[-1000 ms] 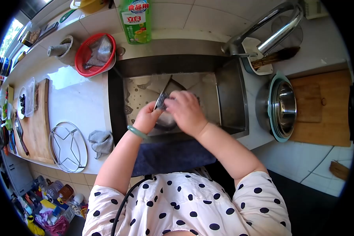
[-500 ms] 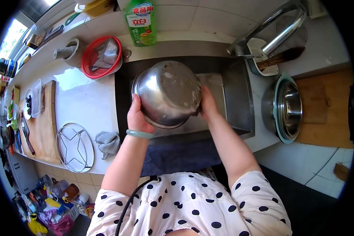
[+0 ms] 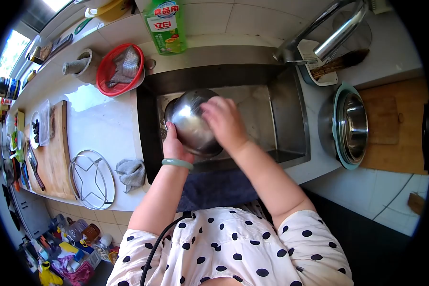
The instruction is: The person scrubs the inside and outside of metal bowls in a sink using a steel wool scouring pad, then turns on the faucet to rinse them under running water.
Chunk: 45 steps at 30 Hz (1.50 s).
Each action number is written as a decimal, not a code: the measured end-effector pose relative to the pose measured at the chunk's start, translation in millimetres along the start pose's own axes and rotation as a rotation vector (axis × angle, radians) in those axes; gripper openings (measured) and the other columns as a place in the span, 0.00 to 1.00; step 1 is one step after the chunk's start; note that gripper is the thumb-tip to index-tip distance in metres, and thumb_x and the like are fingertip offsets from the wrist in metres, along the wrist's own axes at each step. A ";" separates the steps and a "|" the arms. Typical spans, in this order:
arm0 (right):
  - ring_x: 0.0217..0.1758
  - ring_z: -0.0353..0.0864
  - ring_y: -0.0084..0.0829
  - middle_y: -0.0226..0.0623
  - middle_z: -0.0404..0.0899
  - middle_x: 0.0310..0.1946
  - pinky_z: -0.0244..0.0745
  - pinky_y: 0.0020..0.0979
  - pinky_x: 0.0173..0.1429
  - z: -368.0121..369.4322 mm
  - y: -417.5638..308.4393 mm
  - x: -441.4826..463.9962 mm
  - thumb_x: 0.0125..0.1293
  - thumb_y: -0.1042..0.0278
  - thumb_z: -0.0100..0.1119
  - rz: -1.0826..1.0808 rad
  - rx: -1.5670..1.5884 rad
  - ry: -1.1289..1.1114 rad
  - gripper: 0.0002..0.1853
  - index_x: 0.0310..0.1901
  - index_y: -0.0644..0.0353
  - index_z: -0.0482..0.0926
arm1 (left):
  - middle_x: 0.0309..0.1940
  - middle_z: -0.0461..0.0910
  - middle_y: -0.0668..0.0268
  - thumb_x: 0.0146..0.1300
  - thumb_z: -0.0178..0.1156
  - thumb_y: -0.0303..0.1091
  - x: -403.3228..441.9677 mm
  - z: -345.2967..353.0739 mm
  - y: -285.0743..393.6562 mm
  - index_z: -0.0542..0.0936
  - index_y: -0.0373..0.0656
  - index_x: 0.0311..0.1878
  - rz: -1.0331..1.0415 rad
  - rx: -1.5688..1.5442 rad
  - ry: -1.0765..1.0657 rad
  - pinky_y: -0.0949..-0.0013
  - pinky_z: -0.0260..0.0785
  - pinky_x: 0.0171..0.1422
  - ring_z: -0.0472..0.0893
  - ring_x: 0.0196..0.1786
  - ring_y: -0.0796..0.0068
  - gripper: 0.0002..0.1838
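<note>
A steel pot [image 3: 189,125] is tipped inside the sink [image 3: 291,119], its rounded outer side facing up. My left hand [image 3: 176,143], with a pale green bangle on the wrist, grips the pot's near left edge. Over the pot's right side lies my right hand [image 3: 224,123], its fingers bent and smeared by motion. Whether something is under those fingers cannot be made out. Wet patches show on the sink floor.
The faucet [image 3: 343,35] rises behind the sink's right corner, beside a dish with a brush [image 3: 338,64]. Stacked bowls [image 3: 352,128] stand to the right. Behind are a green bottle [image 3: 167,31] and a red basket [image 3: 137,86]. Left: wire rack [image 3: 88,178], grey cloth [image 3: 130,174], cutting board [image 3: 57,162].
Half a second ago both hands held the pot from its sides; now it sits lower in the sink, and my right hand has moved left onto its surface.
</note>
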State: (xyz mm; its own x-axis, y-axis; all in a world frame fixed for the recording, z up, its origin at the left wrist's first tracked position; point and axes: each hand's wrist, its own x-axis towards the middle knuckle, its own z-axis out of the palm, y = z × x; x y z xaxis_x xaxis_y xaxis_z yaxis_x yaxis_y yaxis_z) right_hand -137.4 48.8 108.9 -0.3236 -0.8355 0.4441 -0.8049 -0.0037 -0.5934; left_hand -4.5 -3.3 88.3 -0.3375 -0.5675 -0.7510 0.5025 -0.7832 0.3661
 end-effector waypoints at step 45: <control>0.39 0.73 0.45 0.41 0.74 0.33 0.70 0.39 0.43 -14.2 -22.9 -15.9 0.51 0.74 0.58 0.049 0.275 -0.067 0.04 0.31 0.61 0.76 | 0.56 0.71 0.60 0.67 0.44 0.51 -20.8 -21.5 23.4 0.68 0.42 0.58 -0.047 0.079 -0.126 0.56 0.58 0.65 0.70 0.58 0.59 0.25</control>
State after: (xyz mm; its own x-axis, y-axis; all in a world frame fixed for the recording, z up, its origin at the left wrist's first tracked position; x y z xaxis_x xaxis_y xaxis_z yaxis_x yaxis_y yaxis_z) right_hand -120.9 70.0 124.9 -0.3175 -0.8729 0.3704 -0.6208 -0.1040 -0.7771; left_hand 31.4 -4.4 100.6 -0.4587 -0.5534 -0.6952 0.4214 -0.8243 0.3781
